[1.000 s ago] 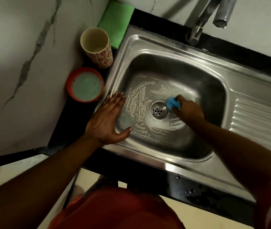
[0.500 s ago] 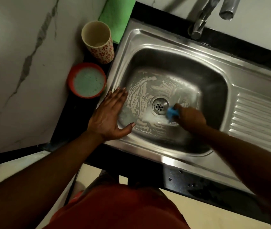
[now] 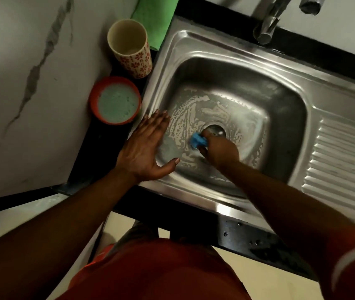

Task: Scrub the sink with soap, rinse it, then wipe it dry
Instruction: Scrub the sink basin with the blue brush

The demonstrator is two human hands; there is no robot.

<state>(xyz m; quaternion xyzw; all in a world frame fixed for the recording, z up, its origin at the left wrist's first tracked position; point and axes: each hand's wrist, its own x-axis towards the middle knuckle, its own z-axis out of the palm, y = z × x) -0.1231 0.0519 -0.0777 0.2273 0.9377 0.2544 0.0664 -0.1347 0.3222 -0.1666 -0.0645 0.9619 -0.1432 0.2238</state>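
My right grip [image 3: 221,151]: wrapped round blue sponge [image 3: 197,142], low in soapy sink [image 3: 215,51]. My left grip [image 3: 144,152]: flat, unclenched, on rim.

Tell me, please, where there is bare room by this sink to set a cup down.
The ribbed drainboard right of the basin is bare. The counter strip left of it is crowded: green cloth, floral cup, soap bowl, with the left hand beside them.
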